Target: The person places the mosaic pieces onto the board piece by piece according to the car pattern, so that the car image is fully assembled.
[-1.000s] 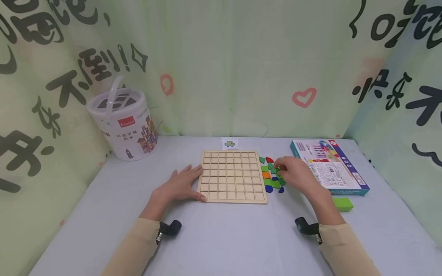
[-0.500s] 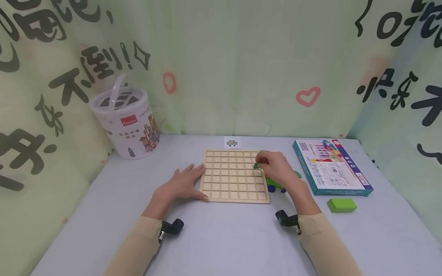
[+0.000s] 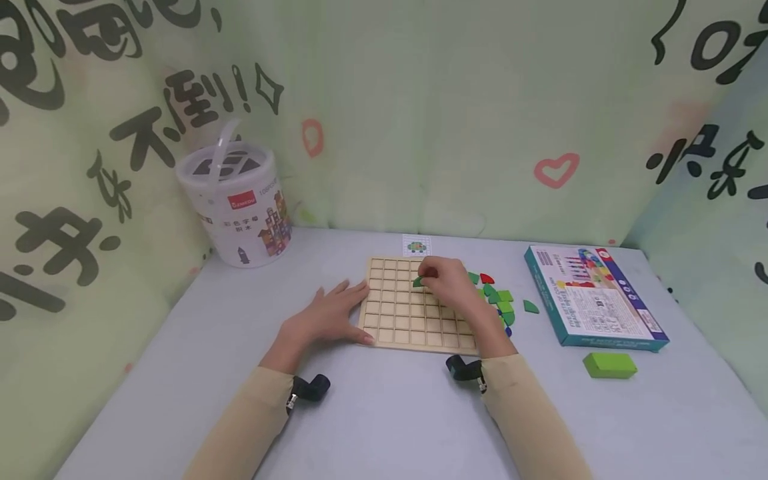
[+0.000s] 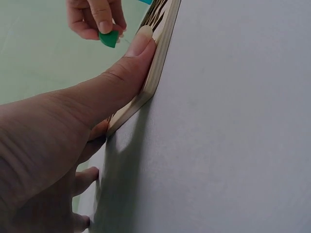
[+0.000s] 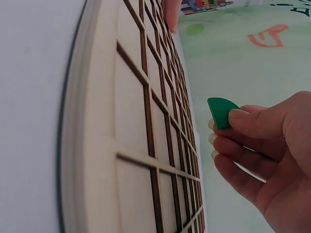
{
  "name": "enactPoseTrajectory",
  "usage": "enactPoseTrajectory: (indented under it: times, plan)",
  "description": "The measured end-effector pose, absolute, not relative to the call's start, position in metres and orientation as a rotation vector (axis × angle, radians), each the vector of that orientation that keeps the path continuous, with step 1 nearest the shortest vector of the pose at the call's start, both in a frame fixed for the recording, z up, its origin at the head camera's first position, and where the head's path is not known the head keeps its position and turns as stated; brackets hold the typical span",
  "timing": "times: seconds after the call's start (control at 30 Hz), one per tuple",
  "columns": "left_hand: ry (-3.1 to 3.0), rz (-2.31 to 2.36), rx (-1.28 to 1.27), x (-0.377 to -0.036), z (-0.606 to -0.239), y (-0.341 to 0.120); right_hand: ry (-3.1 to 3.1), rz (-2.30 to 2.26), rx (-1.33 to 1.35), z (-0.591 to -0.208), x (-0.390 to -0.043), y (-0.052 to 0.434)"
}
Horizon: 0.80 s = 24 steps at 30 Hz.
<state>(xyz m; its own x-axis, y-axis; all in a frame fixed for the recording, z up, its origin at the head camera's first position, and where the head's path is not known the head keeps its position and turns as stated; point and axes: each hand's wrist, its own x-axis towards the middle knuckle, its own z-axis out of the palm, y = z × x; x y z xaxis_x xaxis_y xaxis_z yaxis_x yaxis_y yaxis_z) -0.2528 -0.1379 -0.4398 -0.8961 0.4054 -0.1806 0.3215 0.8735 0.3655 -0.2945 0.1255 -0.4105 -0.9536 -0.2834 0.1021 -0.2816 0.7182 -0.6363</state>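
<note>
A square wooden grid board [image 3: 396, 313] lies on the white table, its cells bare where they show. My left hand [image 3: 327, 317] rests at its left edge with fingers spread, the thumb [image 4: 138, 46] lying on the board's near left corner. Between thumb and fingers my right hand [image 3: 447, 283] pinches a dark green quarter-circle tile [image 5: 221, 111], held over the upper part of the board. To the right of the board lies a loose group of flat tiles, with green squares [image 3: 506, 307], a red piece [image 3: 487, 279] and blue ones, partly hidden by the right forearm.
Behind the board lies a small pattern card [image 3: 417, 246]. A single green tile [image 3: 531, 307] sits apart, near a flat puzzle box [image 3: 594, 300]. A lime green block [image 3: 609, 365] is in front of the box. At the back left stands a white bucket [image 3: 237, 207].
From the tile pile, my right hand has moved left over the board with the green quarter-circle tile pinched. The left hand stays at the board's edge. The head view has shifted slightly.
</note>
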Motion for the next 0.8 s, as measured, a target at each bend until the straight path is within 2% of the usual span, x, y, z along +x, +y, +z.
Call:
enactPoseTrajectory:
  times: [0.47,0.8]
  plan:
    - [2.782,0.471,0.538,-0.253,-0.438,-0.134,2.899,-1.035,-0.564,-0.422,-0.311,0.102]
    - [2.793,0.467,0.519,-0.252,-0.437,-0.135,2.919,-0.920,-0.529,-0.425,-0.314,0.095]
